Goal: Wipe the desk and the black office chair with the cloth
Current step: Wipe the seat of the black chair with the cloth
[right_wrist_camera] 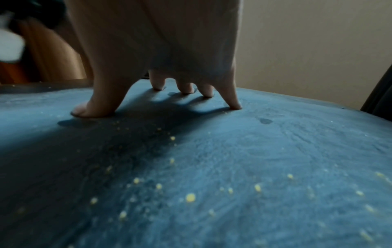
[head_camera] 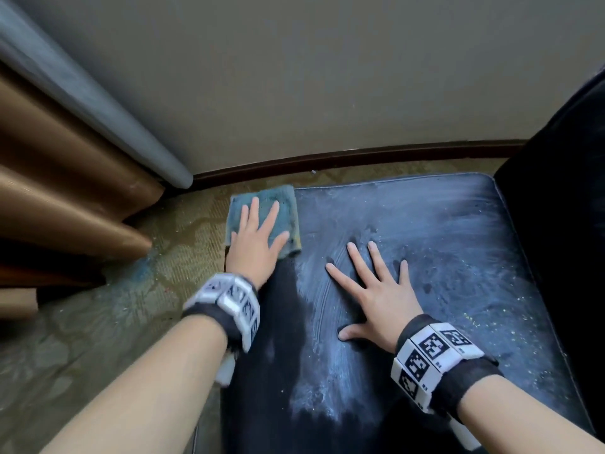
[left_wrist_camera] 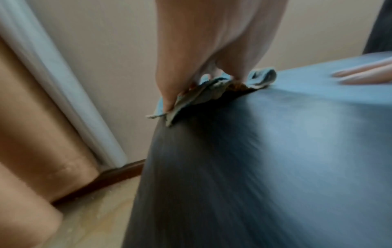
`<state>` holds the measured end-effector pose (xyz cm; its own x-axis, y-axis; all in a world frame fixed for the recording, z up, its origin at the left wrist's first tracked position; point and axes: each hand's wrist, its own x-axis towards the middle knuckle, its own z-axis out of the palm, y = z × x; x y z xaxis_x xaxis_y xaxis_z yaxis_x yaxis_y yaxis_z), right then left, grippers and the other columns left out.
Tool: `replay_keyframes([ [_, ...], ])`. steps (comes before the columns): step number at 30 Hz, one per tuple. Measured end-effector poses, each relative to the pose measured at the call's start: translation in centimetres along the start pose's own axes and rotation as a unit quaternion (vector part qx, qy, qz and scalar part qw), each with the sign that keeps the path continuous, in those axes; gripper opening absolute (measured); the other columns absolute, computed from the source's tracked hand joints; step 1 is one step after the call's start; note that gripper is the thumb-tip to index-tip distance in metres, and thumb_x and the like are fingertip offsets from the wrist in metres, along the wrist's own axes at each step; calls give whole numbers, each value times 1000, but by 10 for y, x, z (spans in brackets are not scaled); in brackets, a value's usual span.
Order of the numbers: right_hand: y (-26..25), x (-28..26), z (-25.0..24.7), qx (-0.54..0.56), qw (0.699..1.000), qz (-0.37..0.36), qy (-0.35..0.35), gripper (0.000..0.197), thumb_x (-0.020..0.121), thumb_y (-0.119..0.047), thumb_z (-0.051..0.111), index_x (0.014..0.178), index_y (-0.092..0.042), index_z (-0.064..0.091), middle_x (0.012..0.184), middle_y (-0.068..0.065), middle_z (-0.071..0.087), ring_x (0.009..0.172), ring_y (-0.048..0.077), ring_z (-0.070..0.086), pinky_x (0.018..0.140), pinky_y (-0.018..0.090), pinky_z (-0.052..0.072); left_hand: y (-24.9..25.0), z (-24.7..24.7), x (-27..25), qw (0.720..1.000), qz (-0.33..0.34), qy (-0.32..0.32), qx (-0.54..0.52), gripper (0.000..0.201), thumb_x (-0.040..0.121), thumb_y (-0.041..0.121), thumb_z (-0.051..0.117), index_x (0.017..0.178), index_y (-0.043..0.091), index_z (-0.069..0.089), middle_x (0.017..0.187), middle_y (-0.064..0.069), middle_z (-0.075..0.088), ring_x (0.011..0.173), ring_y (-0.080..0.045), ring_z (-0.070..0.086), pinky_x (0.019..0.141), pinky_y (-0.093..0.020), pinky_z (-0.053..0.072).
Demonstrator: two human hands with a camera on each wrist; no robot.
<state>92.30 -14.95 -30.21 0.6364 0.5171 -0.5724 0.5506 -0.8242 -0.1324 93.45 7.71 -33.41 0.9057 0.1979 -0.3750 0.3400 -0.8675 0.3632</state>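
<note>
Head view: left hand presses the cloth flat, fingers spread, at the far left corner of the black office chair seat; right hand rests flat beside it, fingers spread.
Left wrist view: cloth bunches under fingers.
Right wrist view: fingertips touch the crumb-speckled seat.

I see the dusty chair seat carrying the cloth at its far left corner, yellow crumbs scattered on it, and both my hands pressed flat.
</note>
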Motion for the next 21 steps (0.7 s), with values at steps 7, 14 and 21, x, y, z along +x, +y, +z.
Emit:
replay_keyframes([
  [7,-1,2,6,11,999,-22,32,109,68,-70,60,144,-43,-14,147,1,-33,134,28,-32,104,70,0,-13,1,-19,999,-4,-37,27,62,98,49,30,149,38,-2,156,6,-23,144,-14,-20,118,-44,6],
  [14,-3,5,0,-29,999,-3,39,123,43,-76,71,147,-37,18,156,7,7,141,35,3,94,75,21,-6,1,-3,1000,-17,13,-19,61,100,41,34,152,27,4,159,-5,-13,146,-23,-13,118,-41,8],
  [21,-1,5,6,-12,998,-22,64,120,51,-73,70,148,-39,7,157,4,-6,141,31,-9,100,74,14,-19,5,-37,998,-33,-43,-32,67,98,46,34,150,33,-4,156,2,-24,144,-14,-20,119,-40,13],
])
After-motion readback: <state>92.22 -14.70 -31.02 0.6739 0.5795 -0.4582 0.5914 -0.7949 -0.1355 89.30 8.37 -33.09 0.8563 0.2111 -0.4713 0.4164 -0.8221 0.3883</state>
